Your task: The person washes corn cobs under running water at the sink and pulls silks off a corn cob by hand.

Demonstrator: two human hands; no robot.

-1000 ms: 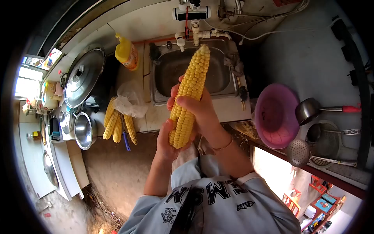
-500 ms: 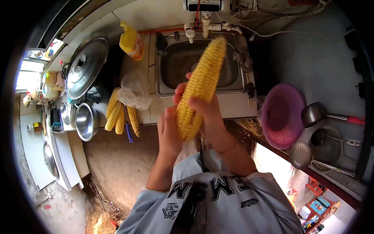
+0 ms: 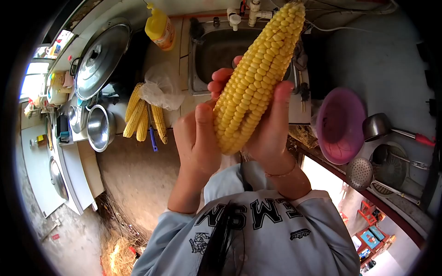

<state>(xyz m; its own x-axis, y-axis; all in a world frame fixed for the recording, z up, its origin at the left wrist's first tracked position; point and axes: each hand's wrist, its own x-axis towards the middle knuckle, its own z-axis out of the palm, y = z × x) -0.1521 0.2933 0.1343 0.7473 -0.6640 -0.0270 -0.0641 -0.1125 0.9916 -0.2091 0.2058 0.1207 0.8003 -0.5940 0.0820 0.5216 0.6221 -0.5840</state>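
A yellow ear of corn, husked, is tilted up and to the right in front of the sink, close to the camera. My left hand is closed around its lower left side, thumb along the kernels. From the right, my right hand grips the lower part, its thumb on the near face and fingertips showing past the far left edge. A gap between kernel rows shows near the thick end. Other corn cobs lie at the counter's edge beside a clear plastic bag and a blue-handled tool.
Behind the corn is a metal sink. A yellow bottle, a large lidded pot and a steel bowl stand to the left. On the right are a purple basin, a ladle and a skimmer.
Both hands have raised the ear of corn nearer to the camera, so it looks larger, with its tip further up and right. The view has shifted slightly.
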